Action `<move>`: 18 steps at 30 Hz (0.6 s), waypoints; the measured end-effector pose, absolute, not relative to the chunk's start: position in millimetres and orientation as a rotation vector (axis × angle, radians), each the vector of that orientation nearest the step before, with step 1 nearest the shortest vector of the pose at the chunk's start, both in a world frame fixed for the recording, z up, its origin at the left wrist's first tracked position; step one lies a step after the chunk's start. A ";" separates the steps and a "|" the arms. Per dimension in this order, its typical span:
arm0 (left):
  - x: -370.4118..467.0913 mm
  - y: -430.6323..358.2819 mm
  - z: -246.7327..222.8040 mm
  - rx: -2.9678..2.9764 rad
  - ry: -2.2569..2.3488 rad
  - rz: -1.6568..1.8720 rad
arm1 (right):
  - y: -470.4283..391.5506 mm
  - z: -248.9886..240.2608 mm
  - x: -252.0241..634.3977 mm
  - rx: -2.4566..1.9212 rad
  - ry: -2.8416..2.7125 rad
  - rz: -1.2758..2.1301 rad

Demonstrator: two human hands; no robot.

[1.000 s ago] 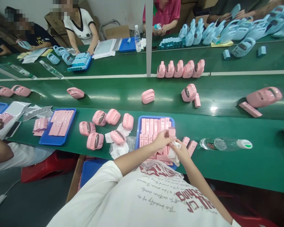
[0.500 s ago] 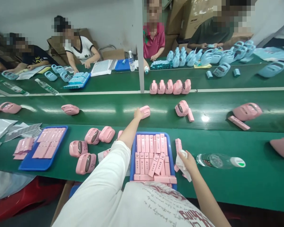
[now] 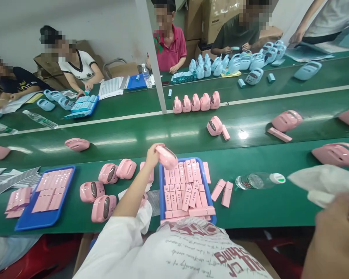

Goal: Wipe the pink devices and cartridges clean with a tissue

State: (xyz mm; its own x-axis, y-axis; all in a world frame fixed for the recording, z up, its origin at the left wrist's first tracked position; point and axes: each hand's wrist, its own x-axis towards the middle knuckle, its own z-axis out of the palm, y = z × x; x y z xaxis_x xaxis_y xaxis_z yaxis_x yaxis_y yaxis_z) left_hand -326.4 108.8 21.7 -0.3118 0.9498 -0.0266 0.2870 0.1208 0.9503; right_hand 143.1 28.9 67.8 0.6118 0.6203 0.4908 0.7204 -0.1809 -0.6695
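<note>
My left hand [image 3: 152, 155] grips a pink plastic housing [image 3: 168, 157] with a dark window, held up over the far left corner of a blue tray. The tray [image 3: 162, 193] holds several narrow pink panels [image 3: 180, 192] with small printed marks. At the far right my right hand [image 3: 337, 226], close to the camera, is closed on a white cloth [image 3: 325, 180]. Two loose pink panels [image 3: 227, 193] lie right of the tray. Left of my left arm stand several more pink housings [image 3: 108, 173], some partly hidden by the arm and a white wrapping.
A plastic bottle [image 3: 257, 180] lies right of the tray. More pink housings [image 3: 214, 126] rest along the green conveyor [image 3: 128, 135]. Another blue tray [image 3: 40, 221] of pink panels is at left. Across the line, several people sit among light-blue housings [image 3: 254, 76].
My left hand has brought the pink housing from the conveyor back toward the tray. My right hand has moved away from the loose panels to the far right with the cloth. The view has tilted.
</note>
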 end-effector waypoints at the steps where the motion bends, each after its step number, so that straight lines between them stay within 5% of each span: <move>1: -321.2 88.2 24.5 1.192 1.646 1.218 | 36.8 59.0 146.9 -1.879 -1.180 -0.271; 8: -270.5 -43.4 12.4 0.894 1.304 0.924 | 57.6 -9.3 130.2 -1.509 -1.728 -0.562; 13: -250.3 -83.6 11.0 0.640 1.342 0.916 | 61.0 -10.4 127.5 -1.164 -1.816 -0.725; 18: -249.9 -101.6 24.3 0.414 1.188 0.879 | 65.5 -8.3 145.4 -1.357 -1.917 -0.626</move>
